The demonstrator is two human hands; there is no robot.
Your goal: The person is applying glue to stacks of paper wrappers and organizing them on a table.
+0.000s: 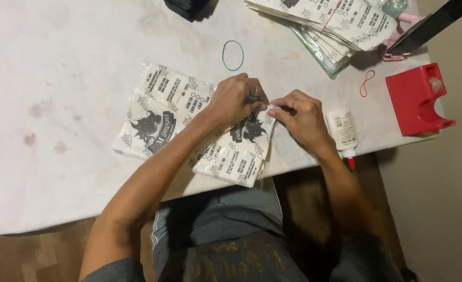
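Note:
My left hand (pixel 234 100) and my right hand (pixel 301 117) meet at the top edge of a clear plastic packet (pixel 239 154) of white printed paper bags near the table's front edge. Both hands pinch that packet's upper rim, fingertips almost touching. A second, larger packet (pixel 158 112) of the same printed bags lies flat just to the left, partly under my left forearm. Each hand wears a ring.
A white glue bottle with red tip (pixel 342 131) lies right of my right hand. A red tape dispenser (pixel 416 99) sits at the right edge. A green rubber band (pixel 233 55), an orange rubber band (pixel 366 82) and a stack of bags (pixel 335 23) lie farther back on the white table (pixel 58 104).

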